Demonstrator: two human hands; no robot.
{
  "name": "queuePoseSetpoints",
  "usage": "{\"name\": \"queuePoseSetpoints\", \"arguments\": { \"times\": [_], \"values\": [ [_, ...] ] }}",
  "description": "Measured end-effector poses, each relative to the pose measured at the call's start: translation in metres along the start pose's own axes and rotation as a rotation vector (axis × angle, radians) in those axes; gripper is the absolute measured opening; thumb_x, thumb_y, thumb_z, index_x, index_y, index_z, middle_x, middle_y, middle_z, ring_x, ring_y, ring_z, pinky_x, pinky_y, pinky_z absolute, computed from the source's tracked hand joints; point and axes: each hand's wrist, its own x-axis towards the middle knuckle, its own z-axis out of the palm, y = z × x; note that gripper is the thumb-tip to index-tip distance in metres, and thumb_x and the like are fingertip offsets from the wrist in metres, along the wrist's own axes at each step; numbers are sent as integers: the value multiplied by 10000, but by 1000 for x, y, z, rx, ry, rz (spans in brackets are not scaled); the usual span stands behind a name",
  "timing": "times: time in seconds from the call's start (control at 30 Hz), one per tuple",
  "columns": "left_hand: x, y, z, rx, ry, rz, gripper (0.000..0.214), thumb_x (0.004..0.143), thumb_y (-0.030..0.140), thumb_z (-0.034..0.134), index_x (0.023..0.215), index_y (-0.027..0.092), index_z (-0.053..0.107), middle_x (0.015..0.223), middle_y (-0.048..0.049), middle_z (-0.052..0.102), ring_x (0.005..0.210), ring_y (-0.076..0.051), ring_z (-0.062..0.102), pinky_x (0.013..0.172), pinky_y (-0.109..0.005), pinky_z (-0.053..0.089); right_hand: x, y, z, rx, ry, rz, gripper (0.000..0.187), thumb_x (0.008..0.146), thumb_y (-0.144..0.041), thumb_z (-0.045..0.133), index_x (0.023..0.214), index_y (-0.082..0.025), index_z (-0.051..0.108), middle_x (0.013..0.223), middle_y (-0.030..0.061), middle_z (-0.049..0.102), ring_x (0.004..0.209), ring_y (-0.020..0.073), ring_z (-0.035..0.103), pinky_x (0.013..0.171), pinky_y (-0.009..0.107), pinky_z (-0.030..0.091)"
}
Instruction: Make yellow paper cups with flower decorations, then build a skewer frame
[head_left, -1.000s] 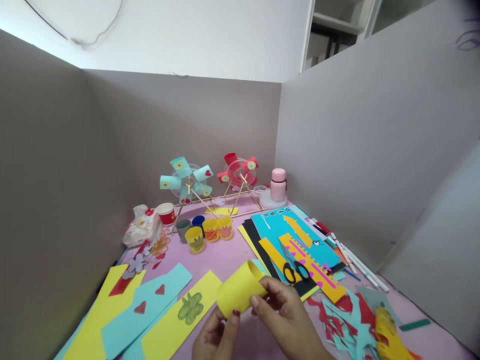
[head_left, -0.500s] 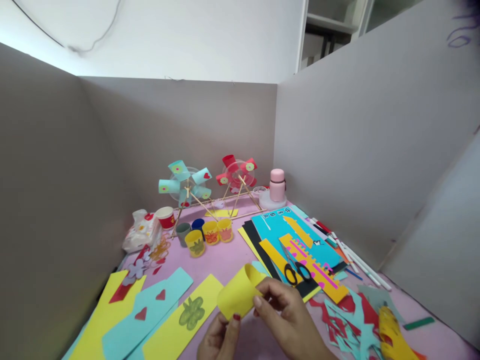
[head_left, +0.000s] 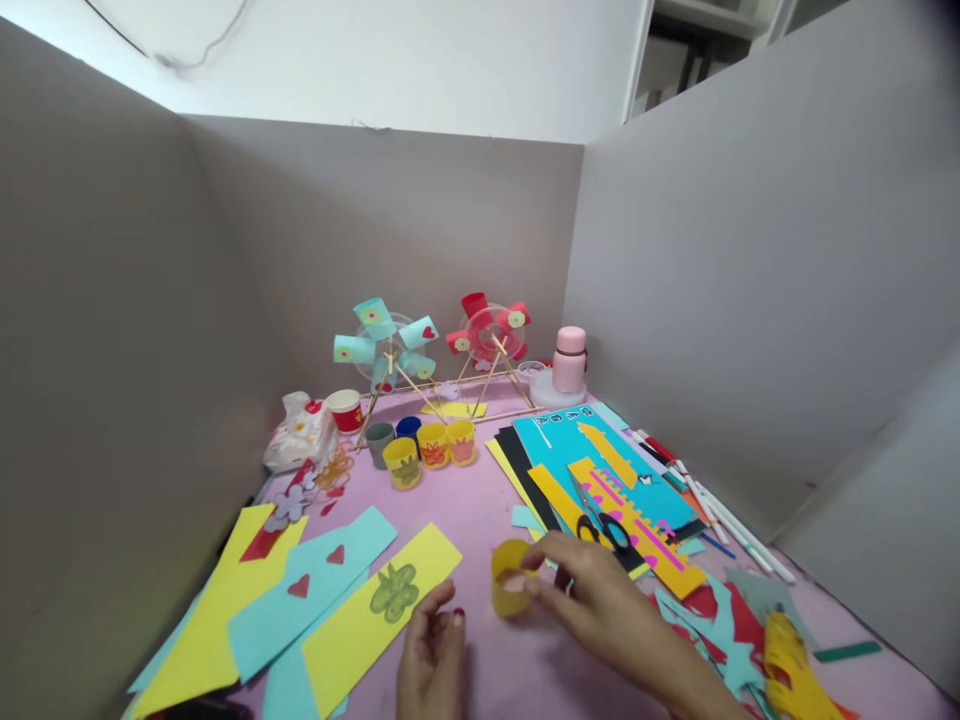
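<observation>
A yellow paper ring (head_left: 504,590) stands upright on the pink tabletop. At its right side, the fingers of my right hand (head_left: 592,590) pinch its edge. My left hand (head_left: 433,650) is to the left of the ring, holding nothing, its fingers loosely bent and apart. Beside that hand lies a yellow paper strip (head_left: 337,640) with a green flower shape (head_left: 394,592) on it. Farther left, light blue strips (head_left: 262,630) with two red hearts overlap another yellow sheet (head_left: 195,620).
Several small rings, one a yellow ring (head_left: 402,464), stand ahead of two paper wheels, blue (head_left: 382,335) and red (head_left: 491,330), on stick frames. Black-handled scissors (head_left: 611,530) lie on coloured sheets (head_left: 540,435). Paper scraps (head_left: 705,620) and a yellow glue gun (head_left: 787,660) are at right.
The yellow paper ring has gone from both hands in the air to standing on the table. My left hand has let go of it, and the view has shifted slightly.
</observation>
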Motion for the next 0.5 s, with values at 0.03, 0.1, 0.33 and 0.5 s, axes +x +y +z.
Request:
{"name": "queuePoseSetpoints", "arguments": {
  "times": [0.03, 0.1, 0.33, 0.5],
  "values": [
    [-1, 0, 0, 21, -8, 12, 468, 647, 516, 661, 972, 185, 608, 880, -29, 619, 803, -166, 572, 761, -259, 446, 1, 0, -5, -12, 34, 25, 141, 825, -234, 504, 828, -221, 645, 795, 25, 678, 665, 167, 585, 611, 265, 394],
    [-3, 3, 0, 85, -27, 78, 427, 679, 493, 642, 985, 196, 615, 886, -34, 619, 801, -175, 584, 759, -275, 454, 3, 3, -14, -76, 86, 72, 202, 864, -275, 445, 808, -212, 628, 762, 33, 672, 603, 163, 566, 578, 273, 386],
    [7, 20, -3, 510, -375, 465, 303, 791, 307, 543, 1075, 242, 626, 1222, -86, 567, 1196, -255, 461, 1019, -452, 350, 4, 10, -20, -153, 164, 119, 187, 851, -243, 439, 851, -225, 625, 702, 23, 681, 597, 177, 595, 533, 259, 362],
    [11, 8, -1, 529, -365, 462, 379, 829, 275, 445, 1191, 196, 525, 1240, -115, 558, 1132, -247, 516, 974, -461, 405, 1, -3, 8, -269, -50, 86, 180, 813, -288, 518, 938, -241, 638, 706, 20, 721, 666, 206, 659, 566, 251, 362]
  ]
}}
